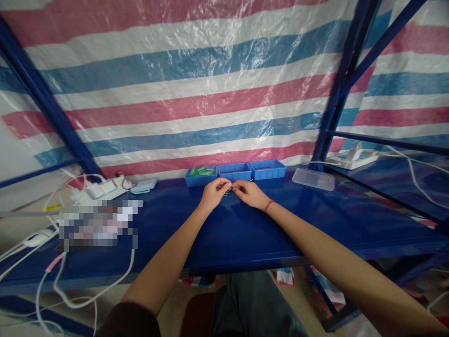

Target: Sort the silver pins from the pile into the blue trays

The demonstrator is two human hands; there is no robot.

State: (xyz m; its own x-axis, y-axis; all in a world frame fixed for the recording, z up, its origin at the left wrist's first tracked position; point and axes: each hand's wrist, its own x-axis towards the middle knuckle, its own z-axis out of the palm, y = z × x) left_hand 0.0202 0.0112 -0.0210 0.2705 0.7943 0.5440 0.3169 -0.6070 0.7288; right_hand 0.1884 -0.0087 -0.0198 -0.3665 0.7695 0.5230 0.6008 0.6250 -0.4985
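Above the far part of the blue table (164,220), my left hand (213,193) and my right hand (251,194) meet fingertip to fingertip. Both are closed in a pinch around a small dark piece (231,188), too tiny to identify. A few thin, light-coloured slivers show just under the fingers. Directly behind the hands stand three blue bins: the left bin (195,181) contains green pieces, the middle bin (242,176) has contents I cannot make out, and the right bin (271,174) holds small dark bits.
A clear plastic lid or tray (313,179) lies right of the bins. At left are a power strip (101,189), a light-blue pouch (143,186), a blurred-out object (98,224) and white cables (105,295). Blue frame posts (336,103) and a striped sheet (196,103) stand behind.
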